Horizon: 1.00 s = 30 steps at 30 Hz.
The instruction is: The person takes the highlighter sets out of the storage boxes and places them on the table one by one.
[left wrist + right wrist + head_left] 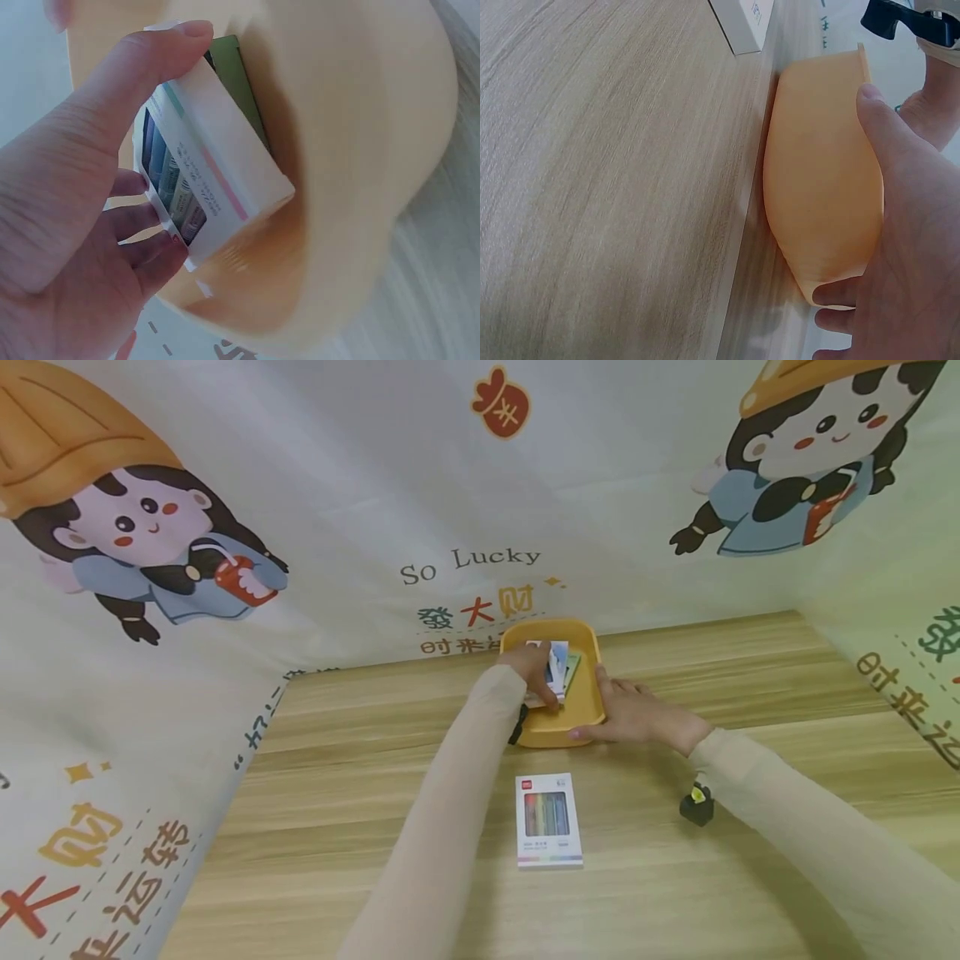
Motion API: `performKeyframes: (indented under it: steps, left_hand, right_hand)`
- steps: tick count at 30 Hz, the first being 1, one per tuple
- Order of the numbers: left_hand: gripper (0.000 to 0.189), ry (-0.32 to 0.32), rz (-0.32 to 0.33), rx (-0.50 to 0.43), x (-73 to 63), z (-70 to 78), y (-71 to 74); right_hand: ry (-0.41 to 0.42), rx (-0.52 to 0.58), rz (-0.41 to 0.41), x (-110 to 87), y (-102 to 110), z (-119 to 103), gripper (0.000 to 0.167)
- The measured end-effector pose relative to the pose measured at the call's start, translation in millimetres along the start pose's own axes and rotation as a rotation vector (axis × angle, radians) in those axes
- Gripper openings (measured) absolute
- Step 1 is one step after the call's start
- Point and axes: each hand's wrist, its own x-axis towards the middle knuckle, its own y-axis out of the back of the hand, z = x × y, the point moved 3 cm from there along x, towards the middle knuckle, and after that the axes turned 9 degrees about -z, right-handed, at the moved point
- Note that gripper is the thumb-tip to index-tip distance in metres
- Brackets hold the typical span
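A yellow tray (581,714) stands on the wooden table near the back wall. My left hand (534,668) reaches into it and grips a white box of coloured pens (206,176), thumb on top and fingers underneath, the box tilted inside the tray (360,150). A green box (241,90) lies behind it in the tray. My right hand (633,714) holds the tray's right front corner, thumb along the rim and fingers curled under the edge (832,202). A second white pen box (549,820) lies flat on the table in front of the tray.
A small black object with a yellow-green tip (697,806) sits on the table beside my right forearm. Printed cartoon cloth (225,568) hangs behind and on both sides of the wooden table (337,827).
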Motion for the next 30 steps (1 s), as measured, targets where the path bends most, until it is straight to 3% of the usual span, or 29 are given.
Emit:
performKeyframes:
  steps: [10, 23, 30]
  left_hand:
    - [0.114, -0.019, 0.004, -0.054, -10.3, 0.8, 4.4]
    - [0.113, -0.011, -0.015, -0.033, -5.3, -3.2, -0.1]
    - [0.102, -0.036, 0.006, -0.032, -13.3, -0.1, 8.0]
  right_hand:
    - [-0.001, 0.021, 0.005, -1.4, 4.8, -0.1, 0.124]
    - [-0.011, 0.047, -0.022, -0.2, -1.7, -2.3, 0.124]
    - [-0.009, 0.057, -0.018, -2.7, 1.5, -3.8, 0.124]
